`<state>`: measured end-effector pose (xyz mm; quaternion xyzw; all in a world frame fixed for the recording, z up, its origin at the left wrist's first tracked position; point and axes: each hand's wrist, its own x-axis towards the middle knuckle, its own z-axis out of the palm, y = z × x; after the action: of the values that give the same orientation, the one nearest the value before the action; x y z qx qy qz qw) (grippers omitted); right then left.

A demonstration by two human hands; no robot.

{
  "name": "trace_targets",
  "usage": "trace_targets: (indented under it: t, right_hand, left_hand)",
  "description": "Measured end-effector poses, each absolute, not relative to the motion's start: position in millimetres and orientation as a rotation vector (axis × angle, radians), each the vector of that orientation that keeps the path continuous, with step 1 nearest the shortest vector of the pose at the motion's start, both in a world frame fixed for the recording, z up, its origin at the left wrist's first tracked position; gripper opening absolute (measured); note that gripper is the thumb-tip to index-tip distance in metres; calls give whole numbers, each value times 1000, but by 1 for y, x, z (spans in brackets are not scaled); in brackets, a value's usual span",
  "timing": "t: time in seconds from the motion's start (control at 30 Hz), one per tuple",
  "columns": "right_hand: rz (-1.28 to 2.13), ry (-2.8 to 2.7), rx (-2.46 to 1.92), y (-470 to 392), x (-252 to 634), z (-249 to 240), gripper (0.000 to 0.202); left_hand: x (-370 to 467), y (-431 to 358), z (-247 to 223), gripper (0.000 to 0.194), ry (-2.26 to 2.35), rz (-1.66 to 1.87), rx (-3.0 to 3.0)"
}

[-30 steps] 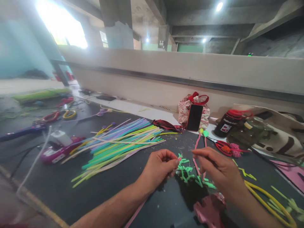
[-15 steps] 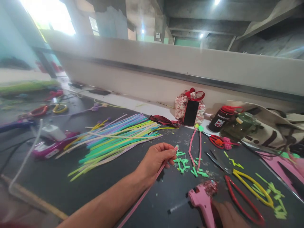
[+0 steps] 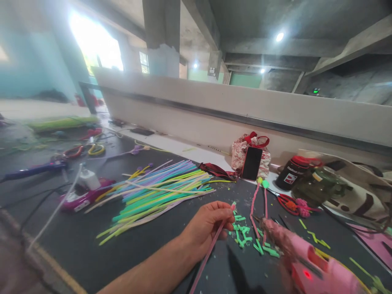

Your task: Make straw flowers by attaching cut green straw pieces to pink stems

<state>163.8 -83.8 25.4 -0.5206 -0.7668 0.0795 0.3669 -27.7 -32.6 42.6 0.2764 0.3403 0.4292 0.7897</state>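
Note:
My left hand (image 3: 211,228) pinches a pink fuzzy stem (image 3: 206,261) near its tip, where a small green piece shows; the stem hangs down toward the bottom edge. At the lower right a pink glue gun (image 3: 318,261) is raised over the table, its nozzle aimed left toward my left hand but apart from it. A red light glows on its body. My right hand (image 3: 289,269) is at the glue gun, blurred and mostly hidden by it. Short green pieces (image 3: 243,233) lie beyond my left hand, beside two pink stems (image 3: 254,204) with green ends.
Many coloured stems (image 3: 159,192) lie left of centre. A magenta power strip (image 3: 82,196) with cables is further left. Behind stand a phone (image 3: 251,163), a patterned bag (image 3: 239,153), a black bottle (image 3: 292,173) and a green jug (image 3: 318,185). Red-handled scissors (image 3: 288,204) lie at the right.
The pink glue gun has been lifted off the table and swung so its nozzle points left. My left hand still holds the pink stem. The view has tilted up and shifted left.

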Motion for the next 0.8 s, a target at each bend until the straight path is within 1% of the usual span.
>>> trace_targets:
  t: [0.17, 0.47, 0.57, 0.7, 0.8]
  right_hand:
    - [378, -1807, -1254, -61, 147, 18, 21]
    - [636, -1642, -1198, -67, 120, 10, 23]
    - [687, -1606, -1182, -61, 119, 12, 24]
    - [715, -1576, -1152, -54, 128, 18, 31]
    - [725, -1565, -1122, -56, 133, 19, 28]
  left_hand:
    - [-29, -32, 43, 16, 734, 943, 562]
    - [-26, -34, 43, 13, 754, 924, 565]
    - [-25, -33, 42, 13, 754, 914, 560]
    - [-27, -32, 42, 9, 703, 848, 515]
    - [-30, -31, 43, 6, 590, 779, 439]
